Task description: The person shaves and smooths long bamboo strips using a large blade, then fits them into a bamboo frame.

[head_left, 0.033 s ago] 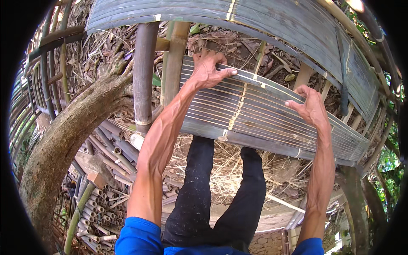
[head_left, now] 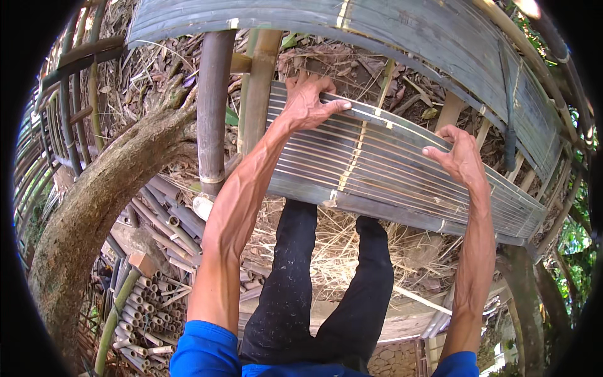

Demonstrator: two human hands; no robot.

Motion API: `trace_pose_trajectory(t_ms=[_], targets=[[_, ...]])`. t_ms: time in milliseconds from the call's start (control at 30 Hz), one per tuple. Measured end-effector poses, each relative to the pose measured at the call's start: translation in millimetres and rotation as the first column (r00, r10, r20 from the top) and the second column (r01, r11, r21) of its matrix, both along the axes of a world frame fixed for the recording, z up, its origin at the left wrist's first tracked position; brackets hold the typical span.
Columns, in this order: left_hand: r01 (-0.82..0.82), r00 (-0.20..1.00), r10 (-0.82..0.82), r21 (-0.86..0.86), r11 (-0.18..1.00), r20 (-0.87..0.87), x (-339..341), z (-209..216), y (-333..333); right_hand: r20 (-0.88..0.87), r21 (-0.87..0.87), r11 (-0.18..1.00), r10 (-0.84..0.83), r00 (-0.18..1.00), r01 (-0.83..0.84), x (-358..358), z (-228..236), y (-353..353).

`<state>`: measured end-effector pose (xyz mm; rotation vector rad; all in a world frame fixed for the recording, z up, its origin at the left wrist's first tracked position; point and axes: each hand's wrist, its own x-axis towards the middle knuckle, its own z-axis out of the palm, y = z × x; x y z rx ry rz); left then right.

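A slatted bamboo bench seat (head_left: pixel 402 164) of narrow dark strips, with pale gaps between them, stretches across in front of my legs. My left hand (head_left: pixel 308 102) is closed over its far edge, fingers reaching behind and thumb lying along the outermost bamboo strip (head_left: pixel 396 121). Farther right, my right hand (head_left: pixel 461 155) hooks its curled fingers over the same strip, thumb bent toward me. The fingertips of both hands are partly hidden behind the edge. A pale cross lashing (head_left: pixel 355 157) runs over the slats between my hands.
Beyond stands a second bamboo slat surface (head_left: pixel 402 31). Upright bamboo posts (head_left: pixel 213 107) rise beside my left hand. A thick curved tree trunk (head_left: pixel 94 195) is at left, above a stack of cut bamboo tubes (head_left: pixel 141 308). Straw (head_left: pixel 333 251) covers the ground by my legs.
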<state>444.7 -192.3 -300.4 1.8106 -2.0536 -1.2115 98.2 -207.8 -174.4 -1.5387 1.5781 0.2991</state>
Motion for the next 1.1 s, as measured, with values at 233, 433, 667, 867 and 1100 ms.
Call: trace_pose_trajectory(t_ms=[233,433,667,867,1100], targets=[[-0.028,0.998,0.025,-0.06,0.998,-0.062,-3,0,0,0.041,-0.476,0.867,0.189,0.981,-0.147,-19,-36,23],[0.011,0.996,-0.013,-0.025,1.0,-0.086,-2,10,6,0.053,-0.056,0.988,-0.141,0.989,0.144,-12,-23,31],[-0.109,0.982,0.095,-0.082,0.991,-0.162,3,1,12,0.167,-0.448,0.89,-0.014,0.986,0.089,-18,-73,53],[0.071,0.997,-0.064,-0.149,0.986,0.05,15,-12,2,-0.129,-0.6,0.799,-0.138,0.982,0.033,-49,-90,50],[0.107,0.994,-0.106,-0.058,0.993,0.012,17,-21,-9,-0.068,-0.361,0.93,0.046,0.997,-0.068,-62,-98,24]])
